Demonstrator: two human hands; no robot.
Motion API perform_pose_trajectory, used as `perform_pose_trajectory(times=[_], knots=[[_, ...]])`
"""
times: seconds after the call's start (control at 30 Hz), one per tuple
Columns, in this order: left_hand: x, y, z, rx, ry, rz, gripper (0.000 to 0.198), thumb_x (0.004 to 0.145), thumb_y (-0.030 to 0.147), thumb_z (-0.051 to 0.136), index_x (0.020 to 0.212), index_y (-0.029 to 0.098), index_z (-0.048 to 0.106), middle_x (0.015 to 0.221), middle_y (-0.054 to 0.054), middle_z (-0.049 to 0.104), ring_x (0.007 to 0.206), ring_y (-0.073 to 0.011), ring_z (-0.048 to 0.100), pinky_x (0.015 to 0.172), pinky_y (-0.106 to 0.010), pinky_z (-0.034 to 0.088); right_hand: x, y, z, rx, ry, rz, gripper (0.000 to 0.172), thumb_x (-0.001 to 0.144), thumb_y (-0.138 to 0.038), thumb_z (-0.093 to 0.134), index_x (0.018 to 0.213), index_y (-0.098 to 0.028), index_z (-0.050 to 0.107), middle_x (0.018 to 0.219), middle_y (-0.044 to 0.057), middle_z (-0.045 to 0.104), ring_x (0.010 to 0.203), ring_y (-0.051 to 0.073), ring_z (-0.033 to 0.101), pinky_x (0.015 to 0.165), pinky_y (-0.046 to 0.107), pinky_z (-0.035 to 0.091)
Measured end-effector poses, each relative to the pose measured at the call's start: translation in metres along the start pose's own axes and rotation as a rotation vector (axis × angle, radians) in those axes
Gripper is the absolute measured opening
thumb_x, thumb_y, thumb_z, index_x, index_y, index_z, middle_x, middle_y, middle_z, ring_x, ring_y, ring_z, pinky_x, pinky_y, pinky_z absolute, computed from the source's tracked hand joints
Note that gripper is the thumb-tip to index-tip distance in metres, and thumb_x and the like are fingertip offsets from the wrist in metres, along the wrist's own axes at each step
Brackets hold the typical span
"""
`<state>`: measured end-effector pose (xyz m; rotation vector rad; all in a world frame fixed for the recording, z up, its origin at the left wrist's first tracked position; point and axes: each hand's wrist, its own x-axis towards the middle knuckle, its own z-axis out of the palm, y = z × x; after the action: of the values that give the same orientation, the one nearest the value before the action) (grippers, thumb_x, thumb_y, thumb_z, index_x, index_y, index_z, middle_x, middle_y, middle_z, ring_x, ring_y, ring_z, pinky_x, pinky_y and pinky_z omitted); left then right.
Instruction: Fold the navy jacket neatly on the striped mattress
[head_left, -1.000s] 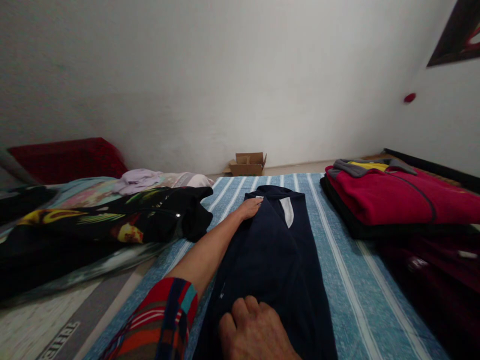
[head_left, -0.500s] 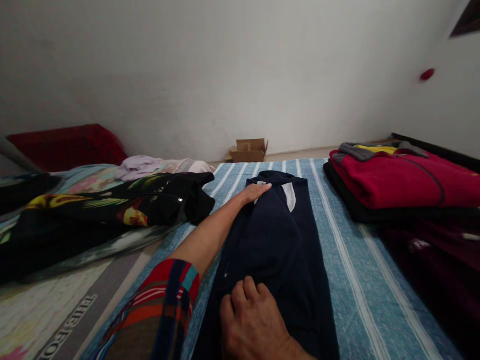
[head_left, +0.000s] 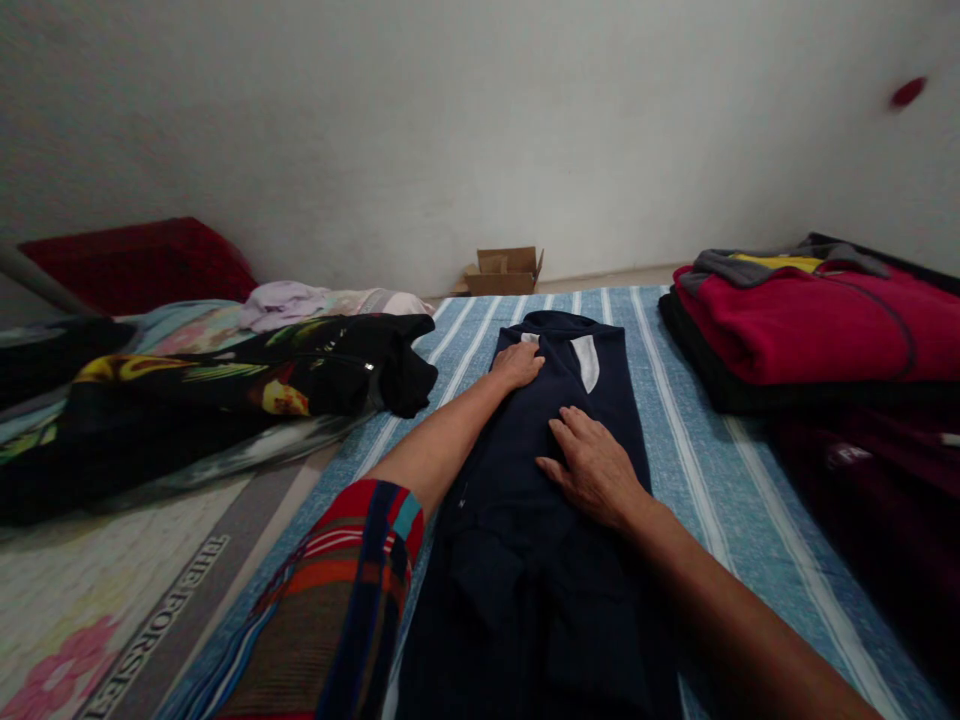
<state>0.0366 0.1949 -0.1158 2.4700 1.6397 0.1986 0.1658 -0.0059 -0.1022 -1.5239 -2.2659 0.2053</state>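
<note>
A navy garment [head_left: 525, 450] with pale grey patches near its collar lies lengthwise on the blue striped cloth [head_left: 686, 450]. Near the collar, my left hand [head_left: 517, 365] rests on its left side, fingers apart and pressing the fabric. My right hand [head_left: 592, 462] lies lower on the garment's right half, its fingers spread over the cloth. Neither hand grips anything. Toward me the lower part of the garment is rumpled.
At right sit a folded pink jacket [head_left: 817, 325] on black cloth and a dark maroon garment [head_left: 862, 500]. Left, a black patterned garment [head_left: 225, 385] lies by a lilac cloth [head_left: 281, 305]. A cardboard box [head_left: 506, 272] stands by the wall.
My right hand has moved up the garment toward the collar and its fingers have spread. My left hand stays near the collar. The view has tilted slightly down.
</note>
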Motion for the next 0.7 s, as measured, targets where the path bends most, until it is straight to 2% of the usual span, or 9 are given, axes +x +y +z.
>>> perform_pose_trajectory(times=[0.1,0.23,0.33,0.4,0.43,0.5,0.6,0.63,0.7], knots=[[-0.005,0.004,-0.007,0.003,0.004,0.002,0.033,0.084,0.032,0.046,0.11,0.016,0.058,0.118,-0.01,0.061,0.112,-0.0236,0.054,0.095,-0.033,0.039,-0.001,0.005,0.02,-0.05,-0.022,0.011,0.055,0.086,-0.042,0.047,0.129,-0.008,0.043,0.14,0.022,0.034,0.132,0.032,0.026,0.103,0.045,0.027],[-0.036,0.015,-0.024,0.002,0.034,0.02,0.041,0.082,0.03,0.048,0.12,0.013,0.051,0.124,-0.012,0.056,0.115,-0.0243,0.051,0.097,-0.032,0.038,-0.002,0.008,0.021,-0.033,-0.041,0.014,0.06,0.087,-0.048,0.043,0.132,-0.009,0.041,0.142,0.022,0.031,0.133,0.032,0.024,0.104,0.044,0.026],[-0.08,0.023,-0.039,-0.011,0.019,0.089,0.039,0.082,0.031,0.049,0.116,0.014,0.055,0.122,-0.009,0.058,0.112,-0.0207,0.052,0.097,-0.027,0.038,-0.002,0.011,0.017,0.009,-0.057,0.006,0.07,0.084,-0.057,0.042,0.133,-0.007,0.041,0.142,0.023,0.031,0.133,0.034,0.024,0.104,0.045,0.026],[-0.117,0.025,-0.047,-0.028,0.003,0.176,0.036,0.081,0.031,0.05,0.112,0.014,0.057,0.123,-0.009,0.056,0.113,-0.0205,0.052,0.098,-0.028,0.037,-0.002,0.013,0.015,0.039,-0.07,-0.008,0.076,0.082,-0.063,0.041,0.133,-0.007,0.04,0.141,0.024,0.031,0.132,0.034,0.025,0.104,0.045,0.027],[-0.136,0.026,-0.05,-0.028,0.01,0.176,0.035,0.081,0.031,0.05,0.111,0.014,0.058,0.121,-0.009,0.057,0.112,-0.0211,0.052,0.097,-0.03,0.038,-0.002,0.014,0.014,0.051,-0.074,-0.012,0.077,0.081,-0.064,0.041,0.133,-0.007,0.041,0.141,0.024,0.031,0.132,0.034,0.025,0.104,0.045,0.027],[-0.173,0.026,-0.055,-0.038,0.05,0.072,0.033,0.082,0.031,0.049,0.108,0.014,0.059,0.112,-0.01,0.061,0.105,-0.0218,0.056,0.092,-0.032,0.041,-0.002,0.015,0.014,0.065,-0.077,-0.019,0.077,0.081,-0.065,0.041,0.133,-0.007,0.042,0.141,0.023,0.032,0.132,0.034,0.025,0.105,0.044,0.026],[-0.226,0.03,-0.059,-0.082,0.077,-0.146,0.031,0.082,0.035,0.049,0.103,0.015,0.06,0.093,-0.007,0.066,0.083,-0.0205,0.061,0.075,-0.032,0.048,-0.002,0.015,0.014,0.063,-0.071,-0.016,0.075,0.082,-0.062,0.042,0.133,-0.007,0.042,0.141,0.023,0.032,0.133,0.034,0.025,0.105,0.044,0.026],[-0.243,0.034,-0.06,-0.084,0.114,-0.179,0.03,0.082,0.036,0.049,0.1,0.015,0.06,0.088,-0.007,0.065,0.08,-0.0205,0.061,0.072,-0.032,0.048,-0.003,0.015,0.015,0.059,-0.068,-0.015,0.074,0.082,-0.062,0.042,0.133,-0.007,0.042,0.141,0.023,0.032,0.133,0.034,0.025,0.105,0.044,0.026],[-0.273,0.046,-0.06,-0.069,0.206,-0.139,0.023,0.083,0.033,0.05,0.094,0.015,0.06,0.088,-0.007,0.063,0.084,-0.0211,0.059,0.075,-0.033,0.047,-0.003,0.016,0.017,0.051,-0.061,-0.018,0.073,0.083,-0.061,0.041,0.133,-0.008,0.042,0.142,0.023,0.031,0.133,0.034,0.025,0.105,0.044,0.026]])
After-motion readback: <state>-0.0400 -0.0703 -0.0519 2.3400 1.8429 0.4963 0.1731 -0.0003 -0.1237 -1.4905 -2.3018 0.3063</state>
